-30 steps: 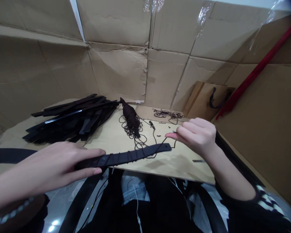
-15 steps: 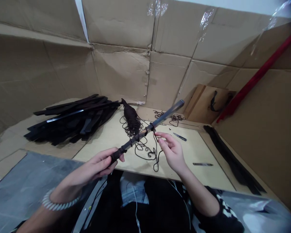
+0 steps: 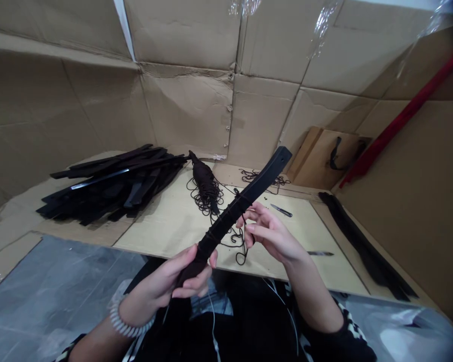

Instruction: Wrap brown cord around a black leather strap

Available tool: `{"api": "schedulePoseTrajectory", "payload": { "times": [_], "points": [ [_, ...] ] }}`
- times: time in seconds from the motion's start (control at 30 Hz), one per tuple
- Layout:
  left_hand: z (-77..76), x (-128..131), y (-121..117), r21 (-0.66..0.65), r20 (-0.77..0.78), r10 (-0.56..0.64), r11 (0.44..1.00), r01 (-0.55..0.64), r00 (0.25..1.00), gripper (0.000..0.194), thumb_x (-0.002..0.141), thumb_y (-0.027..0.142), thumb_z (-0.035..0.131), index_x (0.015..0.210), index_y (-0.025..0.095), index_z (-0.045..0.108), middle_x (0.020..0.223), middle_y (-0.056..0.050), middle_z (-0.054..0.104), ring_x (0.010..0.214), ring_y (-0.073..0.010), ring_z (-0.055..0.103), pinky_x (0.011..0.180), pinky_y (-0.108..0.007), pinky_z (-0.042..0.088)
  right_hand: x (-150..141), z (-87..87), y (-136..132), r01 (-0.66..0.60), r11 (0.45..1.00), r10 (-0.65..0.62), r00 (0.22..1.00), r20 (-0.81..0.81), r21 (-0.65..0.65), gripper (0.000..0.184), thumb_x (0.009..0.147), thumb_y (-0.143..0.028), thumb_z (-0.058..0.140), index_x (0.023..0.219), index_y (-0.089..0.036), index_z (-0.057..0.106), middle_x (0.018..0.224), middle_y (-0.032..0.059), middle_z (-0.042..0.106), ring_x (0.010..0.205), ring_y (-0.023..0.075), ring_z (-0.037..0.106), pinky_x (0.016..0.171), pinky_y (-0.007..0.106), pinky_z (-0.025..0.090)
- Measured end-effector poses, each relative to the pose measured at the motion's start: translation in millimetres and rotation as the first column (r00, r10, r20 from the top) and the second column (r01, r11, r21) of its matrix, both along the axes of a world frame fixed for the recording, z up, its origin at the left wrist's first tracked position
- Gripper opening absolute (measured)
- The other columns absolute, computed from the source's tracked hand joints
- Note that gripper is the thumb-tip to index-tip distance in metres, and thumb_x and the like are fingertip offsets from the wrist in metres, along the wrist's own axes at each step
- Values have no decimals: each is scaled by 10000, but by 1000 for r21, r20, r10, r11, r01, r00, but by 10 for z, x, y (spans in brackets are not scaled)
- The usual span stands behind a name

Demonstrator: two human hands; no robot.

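Observation:
My left hand point(image 3: 192, 275) is wrapped around the lower end of a black, slightly curved slat point(image 3: 262, 177) with a small hole near its far tip. The slat is held tilted up to the right, its broad face towards me. Dark cord point(image 3: 226, 215) winds around its middle in spaced turns. Just right of these turns, my right hand point(image 3: 266, 229) has its fingers curled on the cord's free length, close to the slat's edge. Loose cord point(image 3: 241, 257) trails onto the board below. Behind the slat lies a dark cord bundle point(image 3: 204, 181).
A pile of black slats point(image 3: 109, 186) lies at the left. On the board point(image 3: 154, 221) are a folding knife point(image 3: 281, 210) and a thin blade point(image 3: 320, 253). More black strips point(image 3: 362, 241) lie along the right. Cardboard walls point(image 3: 189, 110) enclose the back and sides.
The slat has been turned from its narrow edge to its broad face. My left hand has moved right and slightly down. My right hand stays by the cord, its fingers curled further in.

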State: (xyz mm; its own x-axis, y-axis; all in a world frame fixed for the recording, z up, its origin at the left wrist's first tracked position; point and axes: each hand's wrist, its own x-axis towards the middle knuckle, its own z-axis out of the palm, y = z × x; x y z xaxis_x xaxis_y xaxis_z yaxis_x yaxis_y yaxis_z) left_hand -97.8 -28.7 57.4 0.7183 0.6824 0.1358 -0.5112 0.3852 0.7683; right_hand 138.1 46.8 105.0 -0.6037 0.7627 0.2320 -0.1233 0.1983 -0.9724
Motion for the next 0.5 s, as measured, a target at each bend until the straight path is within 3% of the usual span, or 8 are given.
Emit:
{"api": "schedulePoseTrajectory", "payload": {
  "times": [0.07,0.13,0.3,0.4,0.5],
  "points": [
    [-12,16,-6,-30,-2,10,999,-10,1000,425,1028,503,384,1062,142,607,578,92,335,379,12,183,616,-196,318,-19,24,-58,-11,999,10,1000,-23,-40,579,816,-368,690,1245,-176,353,1023,55,549,620,15,515,527,123,459],
    [-21,34,-14,-53,6,12,999,-11,1000,424,1026,503,389,1061,140,606,575,94,337,376,13,182,620,-194,332,-81,36,-121,78,996,-79,996,-34,-35,582,769,-359,730,1203,-159,398,1000,57,528,690,20,497,548,101,449],
    [-32,103,-25,-84,33,5,996,-2,999,425,1026,502,387,1056,142,611,564,95,337,368,12,172,626,-190,369,-284,5,-189,232,972,-234,969,-80,-29,494,669,-397,791,918,-123,463,755,0,419,652,17,386,575,96,426],
    [-22,140,-32,-93,63,-12,995,18,998,415,1024,490,404,1047,137,621,564,93,336,369,10,175,629,-188,383,-336,-5,-181,280,960,-279,958,-60,-5,503,672,-456,782,798,-111,437,676,-12,348,617,15,340,545,97,390],
    [-6,161,-41,-95,77,-3,995,10,997,401,1027,480,408,1039,141,621,563,93,341,367,11,182,628,-183,379,-343,6,-186,369,924,-361,929,-84,106,481,720,-457,752,739,-99,432,632,-17,316,588,9,324,510,89,347]
  ]
}}
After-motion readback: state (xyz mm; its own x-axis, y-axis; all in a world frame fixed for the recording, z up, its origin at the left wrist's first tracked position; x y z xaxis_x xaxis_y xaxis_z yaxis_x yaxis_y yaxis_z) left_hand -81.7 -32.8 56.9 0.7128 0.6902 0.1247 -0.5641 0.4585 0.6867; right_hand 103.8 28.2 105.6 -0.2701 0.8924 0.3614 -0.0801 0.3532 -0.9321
